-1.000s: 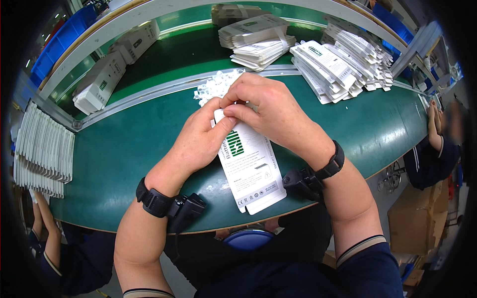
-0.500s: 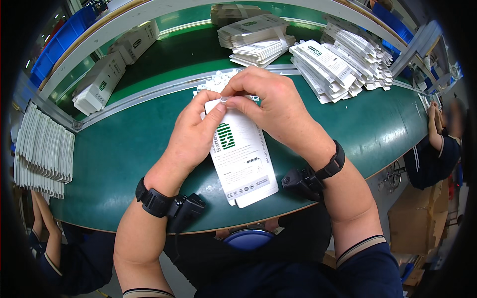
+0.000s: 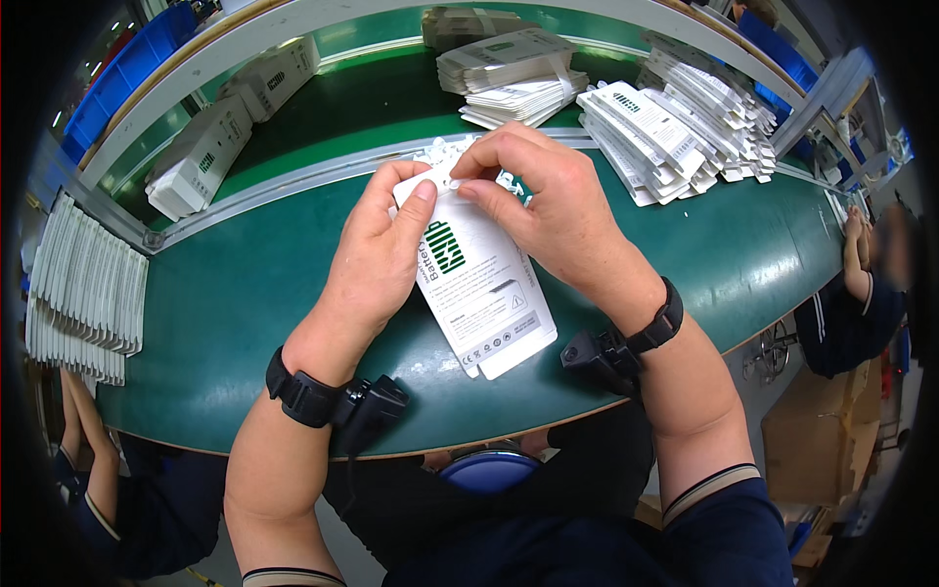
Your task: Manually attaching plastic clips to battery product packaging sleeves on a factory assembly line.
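One flat white carton (image 3: pixel 499 284) slants over the green table (image 3: pixel 636 284), its long axis running near to far, far end leaning left. Nearest is a grey strip (image 3: pixel 502 338) of symbols, then fine print (image 3: pixel 468 282), then large green striped lettering (image 3: pixel 445 247). The left hand (image 3: pixel 376 245) clamps its far end between thumb and fingers; the right hand (image 3: pixel 550 196) pinches a small white piece (image 3: pixel 453 184) there.

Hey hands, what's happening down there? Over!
Left hand gripping flat white box by top end. Right hand pinching small white piece there. White bits just beyond, partly hidden.
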Demonstrator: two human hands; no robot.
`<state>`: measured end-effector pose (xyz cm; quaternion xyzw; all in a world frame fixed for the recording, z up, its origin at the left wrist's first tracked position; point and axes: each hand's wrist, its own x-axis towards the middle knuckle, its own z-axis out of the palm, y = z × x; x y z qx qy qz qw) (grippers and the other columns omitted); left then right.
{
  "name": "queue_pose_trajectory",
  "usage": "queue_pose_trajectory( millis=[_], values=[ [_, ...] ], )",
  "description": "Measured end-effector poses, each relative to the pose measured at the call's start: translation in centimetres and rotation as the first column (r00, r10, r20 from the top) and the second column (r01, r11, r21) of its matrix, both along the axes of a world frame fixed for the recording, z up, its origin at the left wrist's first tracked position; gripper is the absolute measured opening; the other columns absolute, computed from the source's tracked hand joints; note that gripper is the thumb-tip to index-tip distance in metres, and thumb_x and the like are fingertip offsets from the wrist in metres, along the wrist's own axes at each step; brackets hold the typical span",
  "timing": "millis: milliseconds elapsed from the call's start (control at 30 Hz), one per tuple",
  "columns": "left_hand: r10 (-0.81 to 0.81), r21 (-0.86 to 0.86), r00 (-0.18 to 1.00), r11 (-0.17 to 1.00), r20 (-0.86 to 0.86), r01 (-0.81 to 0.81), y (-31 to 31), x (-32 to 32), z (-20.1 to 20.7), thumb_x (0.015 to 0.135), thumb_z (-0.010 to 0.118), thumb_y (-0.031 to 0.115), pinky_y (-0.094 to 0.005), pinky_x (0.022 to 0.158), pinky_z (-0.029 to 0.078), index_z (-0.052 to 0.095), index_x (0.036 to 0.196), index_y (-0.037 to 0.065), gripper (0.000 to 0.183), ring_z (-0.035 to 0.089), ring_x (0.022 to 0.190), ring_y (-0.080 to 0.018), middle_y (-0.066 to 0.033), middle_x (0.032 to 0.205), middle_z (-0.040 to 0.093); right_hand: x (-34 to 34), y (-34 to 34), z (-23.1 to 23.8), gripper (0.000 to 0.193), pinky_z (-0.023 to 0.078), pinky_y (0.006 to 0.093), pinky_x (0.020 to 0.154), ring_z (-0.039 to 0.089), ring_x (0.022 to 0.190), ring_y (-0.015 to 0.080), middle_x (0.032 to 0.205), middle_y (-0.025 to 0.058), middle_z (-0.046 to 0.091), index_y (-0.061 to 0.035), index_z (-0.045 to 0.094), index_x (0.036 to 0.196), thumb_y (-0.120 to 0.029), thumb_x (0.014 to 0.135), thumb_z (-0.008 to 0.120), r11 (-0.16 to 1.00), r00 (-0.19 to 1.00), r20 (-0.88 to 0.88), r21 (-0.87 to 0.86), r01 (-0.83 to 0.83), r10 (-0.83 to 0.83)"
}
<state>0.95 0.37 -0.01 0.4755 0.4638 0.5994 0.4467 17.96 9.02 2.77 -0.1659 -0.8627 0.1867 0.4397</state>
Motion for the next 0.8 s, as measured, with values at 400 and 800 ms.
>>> queue_pose_trajectory(
  millis=[400,800],
  values=[
    [-0.039,-0.022,0.996,0.999,-0.076,0.037,0.03,0.1,-0.72,0.111,0.051,0.026,-0.025,0.079,0.051,0.054,0.124,0.006,0.025,0.061,0.092,-0.0066,-0.0038,0.102,0.067,-0.03,0.14,-0.29,0.011,0.054,0.0401,0.073,0.068,0.083,0.0309,0.092,0.0109,0.068,-0.0038,0.072,0.095,-0.011,0.087,0.074,0.999,0.999,0.019,0.005,-0.032,0.032],
    [-0.003,0.007,0.995,1.0,-0.098,0.004,-0.02,0.32,-0.66,0.111,0.05,0.029,-0.0254,0.077,0.051,0.054,0.125,0.006,0.028,0.062,0.091,-0.0072,-0.0048,0.102,0.068,0.01,-0.24,-0.09,0.013,0.054,0.0318,0.073,0.068,0.08,0.023,0.09,0.0092,0.066,-0.003,0.068,0.094,-0.005,0.085,0.076,0.999,0.997,0.073,0.037,0.006,-0.008]
  ],
)
